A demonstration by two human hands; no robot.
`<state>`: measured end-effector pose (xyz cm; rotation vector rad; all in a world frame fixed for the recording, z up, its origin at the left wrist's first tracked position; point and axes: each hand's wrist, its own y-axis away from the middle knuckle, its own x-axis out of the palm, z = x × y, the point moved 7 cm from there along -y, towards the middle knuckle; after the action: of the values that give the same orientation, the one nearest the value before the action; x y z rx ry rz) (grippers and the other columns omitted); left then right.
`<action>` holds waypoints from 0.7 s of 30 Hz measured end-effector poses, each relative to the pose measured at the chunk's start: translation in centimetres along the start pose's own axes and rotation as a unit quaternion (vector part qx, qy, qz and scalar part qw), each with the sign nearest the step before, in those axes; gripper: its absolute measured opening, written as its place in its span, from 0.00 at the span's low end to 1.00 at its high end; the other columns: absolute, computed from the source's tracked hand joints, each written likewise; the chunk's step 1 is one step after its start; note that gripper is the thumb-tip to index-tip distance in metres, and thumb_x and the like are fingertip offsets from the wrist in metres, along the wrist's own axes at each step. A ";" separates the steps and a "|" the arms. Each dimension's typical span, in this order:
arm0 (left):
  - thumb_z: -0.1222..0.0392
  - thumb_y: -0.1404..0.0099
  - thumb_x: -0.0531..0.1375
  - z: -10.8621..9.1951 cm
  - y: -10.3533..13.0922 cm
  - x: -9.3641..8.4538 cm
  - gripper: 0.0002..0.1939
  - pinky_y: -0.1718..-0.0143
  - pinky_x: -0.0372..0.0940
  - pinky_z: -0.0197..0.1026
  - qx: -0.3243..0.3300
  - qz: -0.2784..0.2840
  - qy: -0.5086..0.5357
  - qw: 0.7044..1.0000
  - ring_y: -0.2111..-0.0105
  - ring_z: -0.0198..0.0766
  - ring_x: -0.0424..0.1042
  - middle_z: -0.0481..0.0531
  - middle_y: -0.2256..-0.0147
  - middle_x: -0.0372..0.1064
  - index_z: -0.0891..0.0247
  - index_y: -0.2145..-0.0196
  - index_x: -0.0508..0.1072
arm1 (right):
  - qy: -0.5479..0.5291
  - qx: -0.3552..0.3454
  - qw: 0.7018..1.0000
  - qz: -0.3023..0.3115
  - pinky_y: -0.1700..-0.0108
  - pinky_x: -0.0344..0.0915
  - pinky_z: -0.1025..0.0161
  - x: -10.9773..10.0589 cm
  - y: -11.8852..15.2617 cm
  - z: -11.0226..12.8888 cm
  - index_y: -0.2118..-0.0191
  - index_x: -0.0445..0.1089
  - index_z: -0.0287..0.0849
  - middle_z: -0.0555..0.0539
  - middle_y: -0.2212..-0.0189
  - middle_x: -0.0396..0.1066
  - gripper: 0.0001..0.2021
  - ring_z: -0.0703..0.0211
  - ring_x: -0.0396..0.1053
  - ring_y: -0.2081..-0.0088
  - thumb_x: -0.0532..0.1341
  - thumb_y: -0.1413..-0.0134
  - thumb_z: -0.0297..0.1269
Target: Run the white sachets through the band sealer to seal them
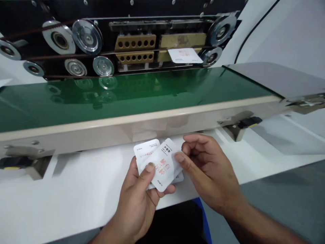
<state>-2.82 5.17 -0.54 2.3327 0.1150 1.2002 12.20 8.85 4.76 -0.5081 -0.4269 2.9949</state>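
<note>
My left hand [142,191] is closed on several small white sachets [146,146] with rounded corners, fanned out, the thumb pressing on them from above. The top sachet [165,166] lies tilted across the others and bears red and black print. At its right edge my right hand [210,169] has its thumb on the sachet and its fingers curled, pinching the edge. Another white sachet [185,56] sticks out flat between the belts of the sealing machine, beside the lower brass block.
A green conveyor belt [142,98] runs in front of the machine, behind a pale metal rail [162,123]. Above it are metal pulleys [87,37] and brass blocks [135,42]. Black knobs on brackets [237,132] jut out below the rail, over a white surface [76,196].
</note>
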 end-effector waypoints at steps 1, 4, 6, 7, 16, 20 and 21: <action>0.64 0.29 0.59 0.1 0.0 0.0 0.22 0.68 0.76 0.40 0.002 0.005 -0.008 1.000 0.61 0.40 0.79 0.56 0.55 0.80 0.61 0.39 0.61 | -0.017 -0.003 1.000 -0.015 0.71 0.70 0.69 -0.3 -0.2 0.3 0.52 0.64 0.47 0.52 0.69 0.66 0.12 0.64 0.68 0.70 0.65 0.39 0.34; 0.64 0.29 0.58 0.3 -0.1 0.0 0.21 0.67 0.75 0.40 0.011 0.022 -0.029 0.999 0.60 0.39 0.78 0.55 0.53 0.78 0.59 0.40 0.63 | -0.052 -0.010 0.997 -0.055 0.72 0.70 0.70 -0.9 -0.5 1.1 0.54 0.66 0.48 0.53 0.70 0.67 0.11 0.66 0.68 0.72 0.66 0.41 0.32; 0.65 0.29 0.58 0.4 -0.2 -0.1 0.20 0.67 0.75 0.39 0.015 0.029 -0.032 0.999 0.60 0.39 0.77 0.54 0.53 0.78 0.59 0.41 0.63 | -0.063 -0.022 0.996 -0.056 0.72 0.71 0.70 -0.8 -0.6 1.7 0.55 0.66 0.48 0.53 0.70 0.69 0.12 0.66 0.69 0.72 0.66 0.42 0.30; 0.65 0.29 0.58 0.4 -0.2 -0.1 0.20 0.67 0.75 0.39 0.016 0.032 -0.034 0.999 0.60 0.39 0.77 0.54 0.53 0.77 0.59 0.42 0.64 | -0.065 -0.028 0.996 -0.046 0.71 0.71 0.69 -0.6 -0.5 1.9 0.55 0.66 0.49 0.53 0.69 0.70 0.12 0.65 0.70 0.71 0.66 0.42 0.30; 0.65 0.30 0.60 0.4 -0.2 0.2 0.20 0.64 0.74 0.39 0.018 0.037 -0.038 0.998 0.59 0.39 0.78 0.53 0.54 0.79 0.59 0.42 0.64 | 0.022 -0.062 0.997 0.037 0.60 0.73 0.61 1.3 0.0 1.6 0.46 0.62 0.53 0.48 0.55 0.73 0.19 0.55 0.74 0.54 0.65 0.39 0.34; 0.65 0.31 0.61 0.7 -0.2 0.0 0.23 0.64 0.75 0.39 0.015 0.027 -0.038 0.999 0.58 0.40 0.79 0.54 0.52 0.79 0.57 0.41 0.62 | 0.047 -0.081 0.995 0.033 0.53 0.73 0.54 1.4 0.2 1.3 0.42 0.59 0.56 0.47 0.51 0.70 0.19 0.52 0.72 0.50 0.61 0.36 0.36; 0.65 0.31 0.61 0.9 -0.3 0.0 0.25 0.64 0.75 0.39 0.013 0.025 -0.034 0.999 0.57 0.40 0.79 0.55 0.52 0.79 0.57 0.39 0.61 | 0.038 -0.075 0.996 0.031 0.52 0.73 0.53 1.4 0.3 1.1 0.42 0.57 0.57 0.47 0.51 0.70 0.20 0.52 0.73 0.51 0.61 0.35 0.37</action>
<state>-2.11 5.08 -1.11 2.4091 0.0481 1.1475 10.54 8.48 5.21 -0.6579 -0.6433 3.0050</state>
